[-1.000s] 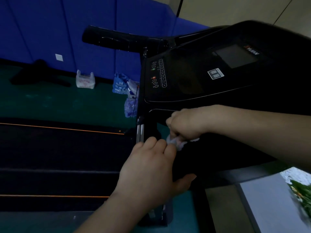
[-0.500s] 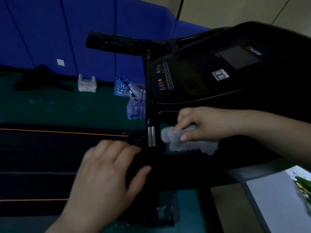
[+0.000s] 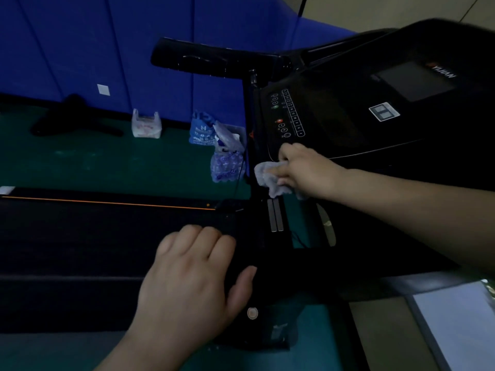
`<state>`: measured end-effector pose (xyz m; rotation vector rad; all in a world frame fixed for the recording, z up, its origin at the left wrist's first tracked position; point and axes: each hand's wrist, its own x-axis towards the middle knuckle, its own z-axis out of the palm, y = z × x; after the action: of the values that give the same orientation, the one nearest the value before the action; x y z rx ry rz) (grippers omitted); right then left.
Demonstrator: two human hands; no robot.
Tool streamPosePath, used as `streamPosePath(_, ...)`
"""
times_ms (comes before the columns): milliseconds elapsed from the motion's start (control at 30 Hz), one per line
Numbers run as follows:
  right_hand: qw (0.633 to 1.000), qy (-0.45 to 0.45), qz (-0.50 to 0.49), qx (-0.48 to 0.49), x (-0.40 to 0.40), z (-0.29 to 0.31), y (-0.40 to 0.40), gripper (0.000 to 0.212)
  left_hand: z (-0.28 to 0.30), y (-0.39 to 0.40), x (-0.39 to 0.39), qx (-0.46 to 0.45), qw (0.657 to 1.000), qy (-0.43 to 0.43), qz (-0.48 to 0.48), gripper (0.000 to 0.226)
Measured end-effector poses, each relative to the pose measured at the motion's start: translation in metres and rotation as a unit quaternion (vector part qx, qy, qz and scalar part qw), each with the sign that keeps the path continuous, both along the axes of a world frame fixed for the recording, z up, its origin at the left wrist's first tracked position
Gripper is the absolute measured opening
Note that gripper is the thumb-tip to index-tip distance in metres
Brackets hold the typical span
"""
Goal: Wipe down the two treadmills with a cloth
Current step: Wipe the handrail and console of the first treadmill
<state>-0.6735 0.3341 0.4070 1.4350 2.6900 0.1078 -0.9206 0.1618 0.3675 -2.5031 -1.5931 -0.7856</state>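
The black treadmill console (image 3: 348,124) fills the upper right, with a button strip and a dark screen. My right hand (image 3: 308,170) holds a pale crumpled cloth (image 3: 270,180) against the console's lower left corner, just below the buttons. My left hand (image 3: 192,274) grips the end of the near black handrail (image 3: 308,269), fingers curled over the top and thumb on the near side. The dark running belt (image 3: 80,236), edged by an orange line, stretches to the left. The far handrail (image 3: 214,62) sticks out leftward above.
On the green floor (image 3: 107,162), along the blue padded wall (image 3: 134,49), stand a white plastic bag (image 3: 146,127), a blue bag (image 3: 202,132) and a wrapped pack of bottles (image 3: 227,167). A black object (image 3: 72,119) lies at the far left. A pale panel (image 3: 455,330) sits at the lower right.
My left hand let go of the cloth and settled on the near handrail's end. My right hand carried the cloth up and left to the console's lower corner.
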Motion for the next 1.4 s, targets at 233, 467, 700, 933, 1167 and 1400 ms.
streamPosePath(233, 0.974, 0.018, 0.129, -0.185, -0.01, 0.002, -0.044, 0.025, -0.001, 0.0, 0.003, 0.0, 1.0, -0.003, -0.003, 0.034)
streamPosePath(467, 0.999, -0.031, 0.032, -0.01, -0.015, -0.004, 0.019, 0.024, -0.001, -0.001, 0.004, 0.008, 1.0, 0.0, 0.014, 0.035)
streamPosePath(700, 0.968, -0.132, 0.15, -0.154, -0.032, -0.002, 0.002, 0.03, -0.002, -0.001, 0.006, 0.004, 1.0, -0.006, 0.024, 0.032)
streamPosePath(933, 0.971, -0.141, 0.18, -0.072, -0.029, -0.012, 0.039, 0.03, -0.005, -0.002, 0.007, 0.016, 0.999, -0.012, 0.032, 0.034)
streamPosePath(1167, 0.942, -0.036, 0.299, -0.147, -0.02, -0.022, -0.009, 0.036, -0.004, -0.002, 0.01, 0.016, 0.999, -0.012, 0.048, 0.034)
streamPosePath(1400, 0.953, -0.073, 0.27, -0.115, -0.027, -0.013, 0.03, 0.043, -0.005, -0.002, 0.009, 0.028, 0.998, -0.002, 0.051, 0.036)
